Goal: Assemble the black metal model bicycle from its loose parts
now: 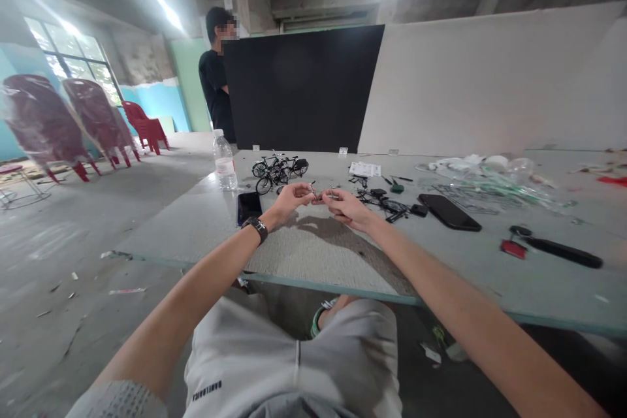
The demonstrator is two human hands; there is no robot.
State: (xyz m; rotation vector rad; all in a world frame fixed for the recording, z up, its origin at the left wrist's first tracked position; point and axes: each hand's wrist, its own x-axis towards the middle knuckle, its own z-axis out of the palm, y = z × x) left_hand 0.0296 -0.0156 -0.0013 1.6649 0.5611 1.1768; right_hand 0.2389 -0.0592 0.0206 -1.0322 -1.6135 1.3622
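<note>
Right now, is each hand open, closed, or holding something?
Left hand: closed, pinching a tiny metal part.
Right hand: closed, seemingly on the same part.
</note>
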